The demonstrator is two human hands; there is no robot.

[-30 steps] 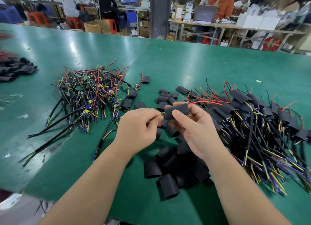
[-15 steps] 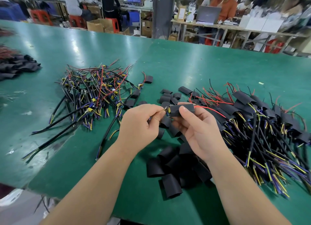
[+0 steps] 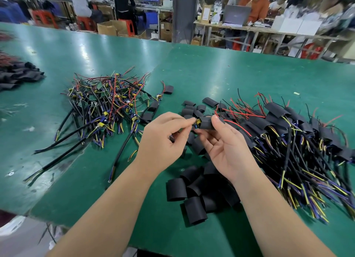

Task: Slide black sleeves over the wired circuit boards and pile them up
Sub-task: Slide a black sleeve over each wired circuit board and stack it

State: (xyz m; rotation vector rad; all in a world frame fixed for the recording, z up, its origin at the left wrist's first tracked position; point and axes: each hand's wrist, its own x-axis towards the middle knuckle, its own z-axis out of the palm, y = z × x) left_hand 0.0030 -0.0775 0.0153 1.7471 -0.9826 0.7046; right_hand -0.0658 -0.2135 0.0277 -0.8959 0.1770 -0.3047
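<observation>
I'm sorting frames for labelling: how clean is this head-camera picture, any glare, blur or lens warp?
Head view: pale glare streaks the green table; the wide lens bows its far edge; background people are blurred; the sleeved pile smears toward the right edge; the left hand, circuit board, black sleeve and right hand look sharp.

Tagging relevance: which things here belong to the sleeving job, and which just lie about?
Job: black sleeve in right hand; wired board in left hand; unsleeved boards; loose sleeves; sleeved pile.
Lying about: red stool; cardboard box; laptop.
</observation>
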